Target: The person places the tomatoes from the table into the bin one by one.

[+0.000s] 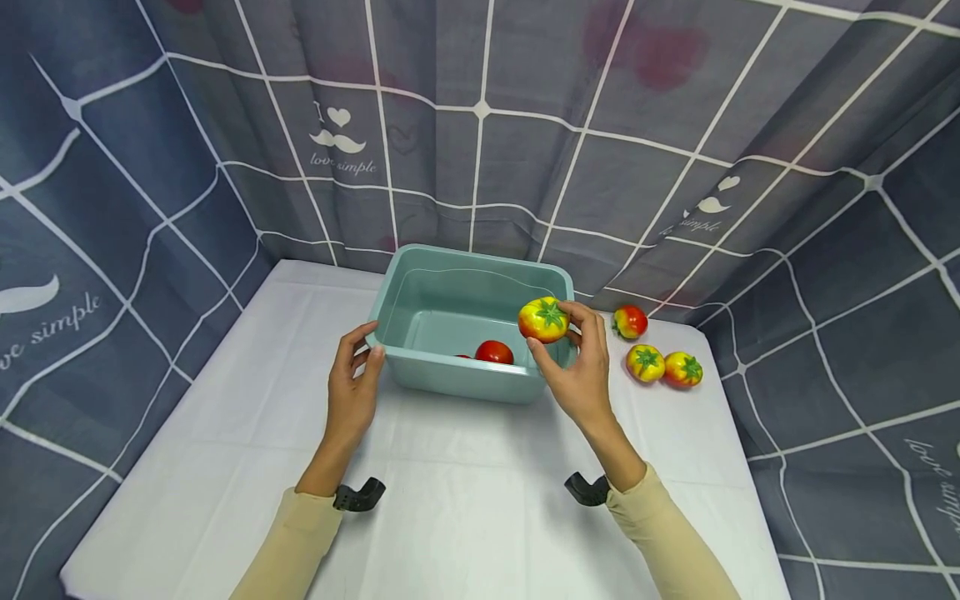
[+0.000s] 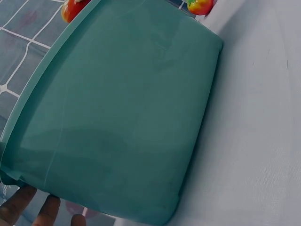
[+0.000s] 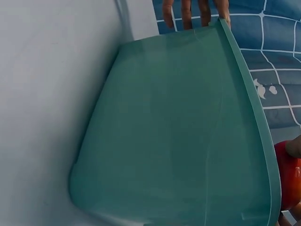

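Note:
A yellow-and-red toy tomato [image 1: 543,320] with a green leafy top is pinched between the thumb and fingers of my right hand [image 1: 581,367], over the right end of a teal plastic bin [image 1: 465,377]. My left hand [image 1: 354,383] holds the bin's front left corner, thumb toward the front wall and fingers along the left side. Inside the bin lies a red tomato [image 1: 494,352], with a sliver of another red one beside it, mostly hidden by the front wall. In the right wrist view, the held tomato [image 3: 289,176] shows just past the rim.
Right of the bin, three toy tomatoes rest on the white-covered table [image 1: 450,517]: one farther back [image 1: 630,322] and a pair side by side, the left one [image 1: 645,363] and the right one [image 1: 682,369]. Grey checked curtains [image 1: 427,150] enclose the table's back and sides.

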Tool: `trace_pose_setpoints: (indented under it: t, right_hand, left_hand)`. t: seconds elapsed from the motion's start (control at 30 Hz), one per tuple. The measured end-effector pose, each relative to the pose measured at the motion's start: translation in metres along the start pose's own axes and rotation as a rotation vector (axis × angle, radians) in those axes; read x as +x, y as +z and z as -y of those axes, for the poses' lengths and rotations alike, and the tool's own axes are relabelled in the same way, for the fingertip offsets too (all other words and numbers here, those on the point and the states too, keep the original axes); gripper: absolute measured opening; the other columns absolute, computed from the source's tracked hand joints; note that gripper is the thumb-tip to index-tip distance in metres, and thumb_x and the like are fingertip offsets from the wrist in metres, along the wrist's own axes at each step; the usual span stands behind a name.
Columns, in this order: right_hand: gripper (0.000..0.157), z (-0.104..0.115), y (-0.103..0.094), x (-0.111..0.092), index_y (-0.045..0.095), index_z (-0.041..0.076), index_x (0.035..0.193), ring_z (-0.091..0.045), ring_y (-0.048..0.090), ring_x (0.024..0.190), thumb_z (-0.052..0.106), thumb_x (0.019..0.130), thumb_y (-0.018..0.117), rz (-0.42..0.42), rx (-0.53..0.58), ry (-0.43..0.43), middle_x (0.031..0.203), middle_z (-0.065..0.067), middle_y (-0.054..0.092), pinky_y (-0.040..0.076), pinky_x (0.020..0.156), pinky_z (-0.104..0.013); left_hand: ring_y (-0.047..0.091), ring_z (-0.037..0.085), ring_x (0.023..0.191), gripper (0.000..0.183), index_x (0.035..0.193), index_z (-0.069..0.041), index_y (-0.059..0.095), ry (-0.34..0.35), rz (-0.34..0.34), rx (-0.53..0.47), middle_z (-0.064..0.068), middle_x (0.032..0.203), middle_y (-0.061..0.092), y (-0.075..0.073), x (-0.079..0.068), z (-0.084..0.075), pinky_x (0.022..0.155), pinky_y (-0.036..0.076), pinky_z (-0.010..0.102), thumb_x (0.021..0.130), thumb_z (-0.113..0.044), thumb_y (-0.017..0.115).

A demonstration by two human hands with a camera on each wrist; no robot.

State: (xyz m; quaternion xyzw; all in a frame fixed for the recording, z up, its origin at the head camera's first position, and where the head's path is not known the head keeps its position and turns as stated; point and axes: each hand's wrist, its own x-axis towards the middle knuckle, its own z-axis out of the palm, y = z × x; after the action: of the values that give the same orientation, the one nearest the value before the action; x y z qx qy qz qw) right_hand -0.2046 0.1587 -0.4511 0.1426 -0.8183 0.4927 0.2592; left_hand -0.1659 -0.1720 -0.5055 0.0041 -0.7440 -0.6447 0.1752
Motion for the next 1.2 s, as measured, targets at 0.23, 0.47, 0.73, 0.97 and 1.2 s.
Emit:
trace_pose_setpoints:
  t: [0.23, 0.47, 0.73, 0.97, 1.2]
  right_hand:
    - [0.064, 0.0, 0.009, 0.016, 0.057, 0.013, 0.147, -0.022, 0.057, 0.132, 0.02, 0.091, 0.088, 0.039, 0.009, -0.017, 0.145, -0.01, 0.056, 0.056, 0.108, -0.039]
    - [0.064, 0.003, 0.013, 0.034, 0.055, 0.013, 0.146, -0.024, 0.057, 0.131, 0.023, 0.092, 0.087, 0.108, -0.015, -0.021, 0.144, -0.011, 0.055, 0.056, 0.11, -0.046]
    - [0.063, 0.004, 0.022, 0.049, 0.055, 0.012, 0.145, -0.03, 0.063, 0.126, 0.024, 0.092, 0.087, 0.198, -0.028, -0.022, 0.143, -0.013, 0.055, 0.059, 0.106, -0.046]
    - [0.062, 0.007, 0.028, 0.058, 0.055, 0.012, 0.144, -0.027, 0.062, 0.124, 0.024, 0.092, 0.087, 0.31, -0.074, -0.045, 0.143, -0.013, 0.055, 0.06, 0.103, -0.044]
    - [0.062, 0.011, 0.032, 0.066, 0.054, 0.012, 0.144, -0.027, 0.059, 0.127, 0.024, 0.092, 0.087, 0.41, -0.104, -0.031, 0.146, -0.011, 0.054, 0.06, 0.103, -0.043]
  left_hand:
    - [0.056, 0.022, 0.128, 0.042, 0.156, -0.03, 0.053, 0.0, -0.002, 0.007, 0.001, 0.16, 0.051, -0.001, -0.001, 0.0, 0.094, 0.049, 0.013, 0.114, -0.028, 0.057]
    - [0.055, 0.025, 0.131, 0.042, 0.156, -0.029, 0.053, 0.007, 0.002, -0.003, 0.0, 0.161, 0.049, -0.001, 0.0, 0.0, 0.096, 0.049, 0.014, 0.114, -0.028, 0.057]
    - [0.056, 0.025, 0.129, 0.043, 0.156, -0.029, 0.053, 0.005, 0.002, 0.005, 0.002, 0.16, 0.05, 0.0, -0.001, 0.0, 0.095, 0.049, 0.012, 0.114, -0.028, 0.057]
    - [0.056, 0.025, 0.13, 0.043, 0.156, -0.028, 0.053, -0.006, 0.004, -0.001, 0.003, 0.16, 0.051, 0.0, -0.001, -0.004, 0.095, 0.049, 0.012, 0.113, -0.028, 0.058]
    - [0.057, 0.028, 0.131, 0.044, 0.156, -0.027, 0.053, -0.006, 0.0, 0.001, 0.004, 0.16, 0.051, 0.0, 0.0, -0.005, 0.095, 0.05, 0.013, 0.113, -0.028, 0.058]
